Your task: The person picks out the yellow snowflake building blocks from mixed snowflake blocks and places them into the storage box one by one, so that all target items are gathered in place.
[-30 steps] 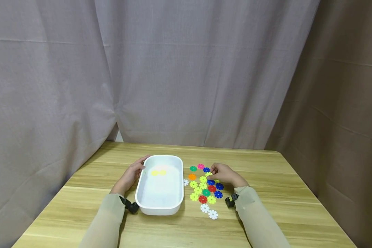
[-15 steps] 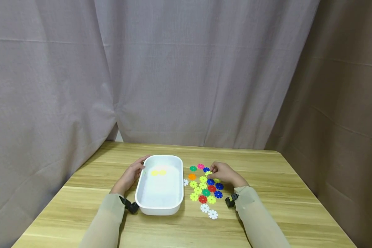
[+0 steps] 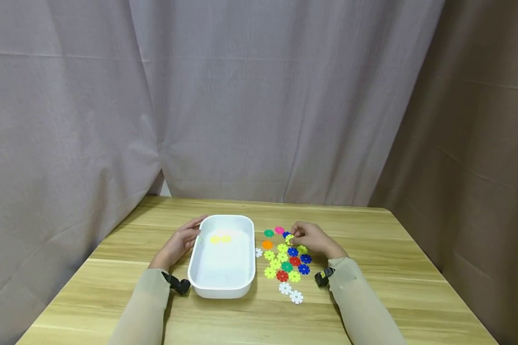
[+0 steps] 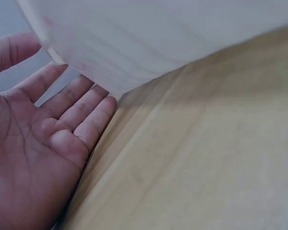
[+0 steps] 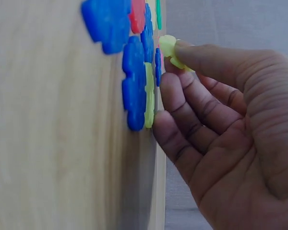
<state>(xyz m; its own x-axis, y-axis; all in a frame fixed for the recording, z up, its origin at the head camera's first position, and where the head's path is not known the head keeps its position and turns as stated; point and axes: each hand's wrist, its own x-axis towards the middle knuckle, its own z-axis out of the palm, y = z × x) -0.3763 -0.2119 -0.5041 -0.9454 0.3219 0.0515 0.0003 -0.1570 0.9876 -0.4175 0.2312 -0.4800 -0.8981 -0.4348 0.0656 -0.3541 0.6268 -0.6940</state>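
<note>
1. The left hand (image 3: pixel 179 243) is by the left side of the white tub (image 3: pixel 222 293). Its fingers are loose and mostly straight, and their tips touch the outside wall. The thumb is at the rim. The hand is not curled round the tub.
2. The right hand (image 3: pixel 315 238) pinches one yellow-green disc (image 5: pixel 168 45) with its thumb and pointer finger. The other fingers are bent a bit. The disc is held up off the wooden surface (image 3: pixel 241 326).
3. The tub sits on the surface between the hands. Two yellow discs (image 3: pixel 216 239) lie side by side inside it, near the far end.
4. A bunch of flat, notched discs lies to the right of the tub. There are blue discs (image 3: pixel 292 252), red discs (image 3: pixel 282 276), green discs (image 3: pixel 287 267) and more yellow-green ones.
5. An orange disc (image 3: pixel 267 245) and a pink disc (image 3: pixel 279 230) lie at the far part of the bunch. Two white discs (image 3: pixel 296 297) lie at the near end, and one more is close beside the tub.
6. A gray curtain (image 3: pixel 241 120) hangs behind.
</note>
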